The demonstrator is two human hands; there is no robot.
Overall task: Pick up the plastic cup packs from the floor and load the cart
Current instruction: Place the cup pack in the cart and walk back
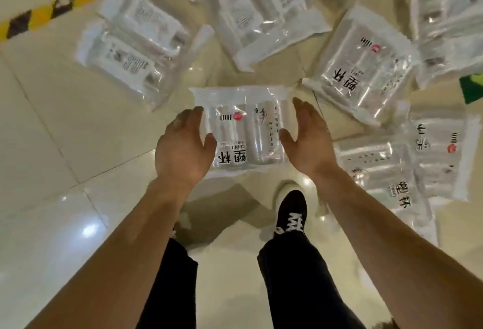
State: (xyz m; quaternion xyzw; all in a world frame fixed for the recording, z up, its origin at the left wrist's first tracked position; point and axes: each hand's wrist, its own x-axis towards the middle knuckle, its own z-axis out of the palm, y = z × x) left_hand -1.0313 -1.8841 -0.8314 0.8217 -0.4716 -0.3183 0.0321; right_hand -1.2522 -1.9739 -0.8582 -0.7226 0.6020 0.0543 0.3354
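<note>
A clear plastic cup pack [243, 130] with black print and a red logo is between my two hands, over the tiled floor. My left hand [183, 145] holds its left edge, with the thumb lying over the front. My right hand [305, 140] holds its right edge, thumb on the front and fingers stretched along the side. Several more cup packs lie scattered on the floor: one at the left [130, 49], one at the top middle [261, 15], one at the right [366, 67] and one at the lower right [418, 161]. No cart is in view.
My legs in black trousers and a black shoe [291, 211] stand just below the held pack. A yellow and black hazard stripe [60, 2] runs along the floor at the top left. A green item [473, 88] shows at the right edge. Glossy tiles [52, 224] lie at the left.
</note>
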